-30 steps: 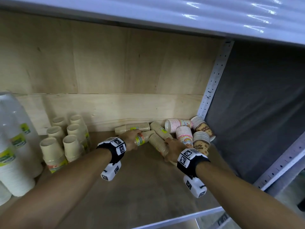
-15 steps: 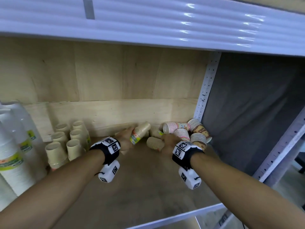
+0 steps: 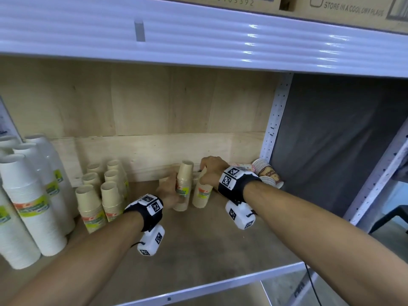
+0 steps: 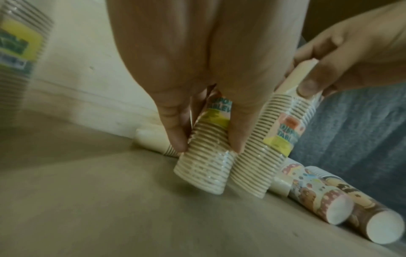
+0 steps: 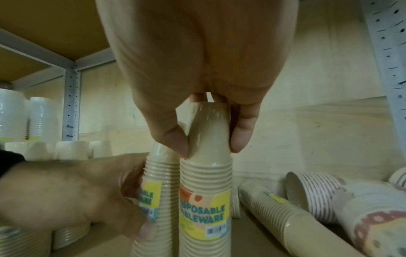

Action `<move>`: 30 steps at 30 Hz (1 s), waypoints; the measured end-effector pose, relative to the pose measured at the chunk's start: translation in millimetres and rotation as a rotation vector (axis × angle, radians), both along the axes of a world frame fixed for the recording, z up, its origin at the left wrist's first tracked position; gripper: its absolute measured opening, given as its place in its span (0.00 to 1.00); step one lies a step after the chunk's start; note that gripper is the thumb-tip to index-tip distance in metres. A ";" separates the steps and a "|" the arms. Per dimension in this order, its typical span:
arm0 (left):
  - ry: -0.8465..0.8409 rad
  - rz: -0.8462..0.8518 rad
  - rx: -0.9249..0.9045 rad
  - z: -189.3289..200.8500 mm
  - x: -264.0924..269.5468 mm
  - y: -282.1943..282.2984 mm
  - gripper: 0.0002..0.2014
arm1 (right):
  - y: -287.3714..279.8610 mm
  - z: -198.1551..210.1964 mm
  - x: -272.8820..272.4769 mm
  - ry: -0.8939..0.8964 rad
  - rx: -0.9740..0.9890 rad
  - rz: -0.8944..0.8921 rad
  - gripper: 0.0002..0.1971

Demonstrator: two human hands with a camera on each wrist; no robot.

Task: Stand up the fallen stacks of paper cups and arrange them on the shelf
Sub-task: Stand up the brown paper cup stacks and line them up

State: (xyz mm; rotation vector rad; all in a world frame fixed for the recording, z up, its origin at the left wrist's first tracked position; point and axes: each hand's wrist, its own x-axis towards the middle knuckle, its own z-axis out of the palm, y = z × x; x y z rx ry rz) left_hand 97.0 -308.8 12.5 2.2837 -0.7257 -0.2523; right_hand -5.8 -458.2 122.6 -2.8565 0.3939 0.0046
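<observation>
Two beige paper cup stacks with yellow labels stand side by side, mouths down, near the back wall. My left hand (image 3: 174,193) (image 4: 207,147) grips the left stack (image 3: 184,186) (image 4: 206,165) round its middle. From above, my right hand (image 3: 208,171) (image 5: 211,147) pinches the top of the right stack (image 3: 202,194) (image 5: 206,200). Another beige stack (image 5: 274,208) lies fallen just right of them. Patterned stacks (image 3: 267,173) (image 4: 318,196) lie on their sides in the right corner.
Standing beige stacks (image 3: 103,195) and tall white stacks (image 3: 28,195) fill the shelf's left side. A perforated upright (image 3: 273,120) and dark cloth bound the right. The upper shelf beam (image 3: 198,40) hangs overhead. The front edge (image 3: 198,290) runs below my forearms.
Both hands have lifted their beige stacks from lying on the shelf to upright, side by side near the back wall. The head view has tilted upward.
</observation>
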 end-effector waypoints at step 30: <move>-0.083 -0.148 0.022 79.2 -15.3 0.3 0.18 | 10.8 -5.5 10.8 -0.085 -0.038 -0.008 0.12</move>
